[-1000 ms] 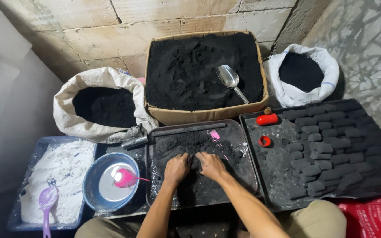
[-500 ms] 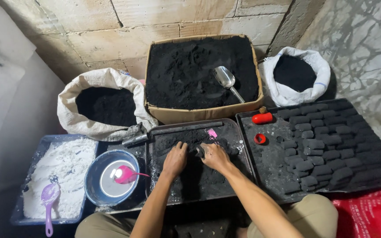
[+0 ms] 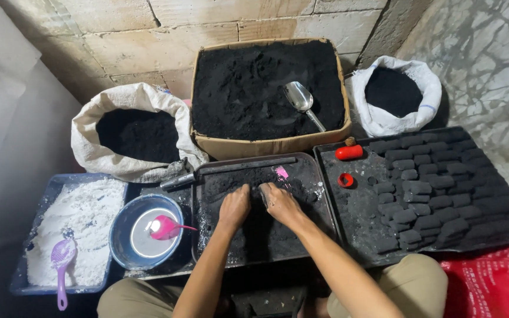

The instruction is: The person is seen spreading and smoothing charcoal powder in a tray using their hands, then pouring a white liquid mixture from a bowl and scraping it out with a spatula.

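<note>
Far left, at about 8 o'clock, a blue tub of white powder point(image 3: 69, 229) with a purple scoop point(image 3: 61, 265) lying in it. Just beside it, a blue bowl point(image 3: 119, 235) holding pale liquid and a pink scoop point(image 3: 166, 227). Behind these at 10 o'clock, a white woven sack of black powder point(image 3: 131, 132), mouth rolled open. Centre: a dark metal tray point(image 3: 319, 200) carrying a loose heap of black charcoal mix point(image 3: 231, 179), with a metal bar point(image 3: 231, 169) lying along its far rim. Left hand point(image 3: 234, 206) rests palm-down in the mix, fingers curled into it; right hand point(image 3: 279, 202) touching alongside, fingers bent downward. Both grips read as pressed together over a clump of the mix; whether anything is fully enclosed cannot be told, since the fingertips are buried. Against the view of a second ago, the hands sit a little further up the tray and closer to the heap, and the nearer part of the tray looks more scraped; judged as gathering and compacting in progress, no formed piece yet in view under the hands. At 12 o'clock, a cardboard box of black powder point(image 3: 269, 88) with a metal scoop point(image 3: 300, 100) on top. At 1 o'clock, a second white sack point(image 3: 396, 94). Right, at 3 o'clock, a black tray point(image 3: 354, 229) with rows of pressed black briquettes point(image 3: 437, 188), plus a red cylinder point(image 3: 349, 152) and a red ring point(image 3: 345, 180).
</note>
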